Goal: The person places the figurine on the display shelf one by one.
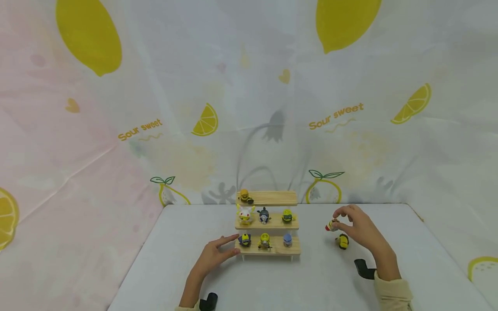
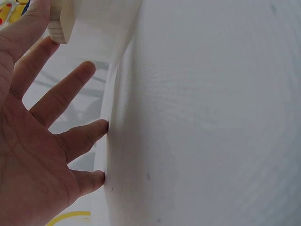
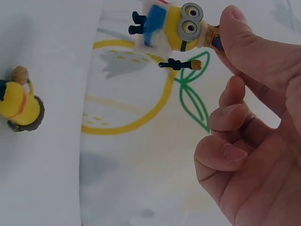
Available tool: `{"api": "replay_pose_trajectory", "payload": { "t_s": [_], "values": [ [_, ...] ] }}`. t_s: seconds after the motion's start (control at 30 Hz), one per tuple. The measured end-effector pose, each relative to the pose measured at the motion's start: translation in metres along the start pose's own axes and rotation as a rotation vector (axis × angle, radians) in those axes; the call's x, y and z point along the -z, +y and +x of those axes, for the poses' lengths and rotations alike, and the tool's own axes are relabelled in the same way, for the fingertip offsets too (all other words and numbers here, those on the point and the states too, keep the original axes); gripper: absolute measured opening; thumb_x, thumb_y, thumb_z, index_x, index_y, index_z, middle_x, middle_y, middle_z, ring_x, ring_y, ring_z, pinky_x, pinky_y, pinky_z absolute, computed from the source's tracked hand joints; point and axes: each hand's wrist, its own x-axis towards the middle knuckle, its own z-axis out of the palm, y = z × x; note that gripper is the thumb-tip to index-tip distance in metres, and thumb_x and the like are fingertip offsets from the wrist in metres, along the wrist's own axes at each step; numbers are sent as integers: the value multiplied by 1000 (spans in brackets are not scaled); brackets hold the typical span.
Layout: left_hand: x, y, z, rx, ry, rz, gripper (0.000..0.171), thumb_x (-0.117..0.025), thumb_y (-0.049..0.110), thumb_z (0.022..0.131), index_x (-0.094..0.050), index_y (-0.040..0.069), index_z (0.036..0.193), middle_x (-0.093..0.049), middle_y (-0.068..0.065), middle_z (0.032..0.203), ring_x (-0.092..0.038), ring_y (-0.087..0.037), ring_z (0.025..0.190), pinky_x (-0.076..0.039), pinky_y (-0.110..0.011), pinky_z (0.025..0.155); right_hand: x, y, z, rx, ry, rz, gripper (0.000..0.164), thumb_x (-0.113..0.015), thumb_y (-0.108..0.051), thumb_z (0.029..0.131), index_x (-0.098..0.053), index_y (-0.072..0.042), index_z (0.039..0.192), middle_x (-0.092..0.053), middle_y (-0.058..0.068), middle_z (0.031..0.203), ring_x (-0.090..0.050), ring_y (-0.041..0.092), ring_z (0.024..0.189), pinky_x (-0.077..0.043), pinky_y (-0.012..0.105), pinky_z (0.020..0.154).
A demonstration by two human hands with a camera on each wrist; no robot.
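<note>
My right hand point(image 1: 362, 228) pinches a one-piece minion figurine point(image 3: 187, 27) by its crowned head, between thumb and index finger. It is yellow with grey goggles, a blue lower body and a white robe, and it lies sideways in the right wrist view. Below that hand, a second yellow figurine point(image 1: 343, 241) with dark parts is on the table. My left hand point(image 1: 214, 255) is at the left end of a tiered wooden display shelf point(image 1: 278, 250). Its thumb and index finger touch the bottom plank's end point(image 2: 60, 23), the other fingers spread.
Several small figurines stand on the shelf: a yellow-orange one point(image 1: 244, 195) on top, a white one point(image 1: 245, 214) on the middle tier, a bluish one point(image 1: 287, 239) on the bottom. A white cloth covers the table point(image 1: 171, 233). Behind hangs a lemon-print curtain point(image 1: 253, 86).
</note>
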Motion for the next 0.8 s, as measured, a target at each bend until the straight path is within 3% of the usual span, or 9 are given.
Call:
{"api": "replay_pose_trajectory", "payload": {
  "t_s": [0.43,0.8],
  "values": [
    [0,-1,-1,-11,-4,0,51,-74,47,85,-67,24,130,-62,0,133,-39,-48,134,-28,-64,110,-1,-31,25,127,57,98,16,-77,-10,87,-65,-10,99,-51,0,88,-41,17,79,-35,29,65],
    [0,-1,-1,-6,-12,-11,51,-74,46,87,-67,23,131,-60,-2,135,-36,-49,135,-27,-64,111,-2,-52,48,88,24,155,18,-75,-15,89,-64,-10,102,-54,2,94,-44,23,83,-37,32,67]
  ]
}}
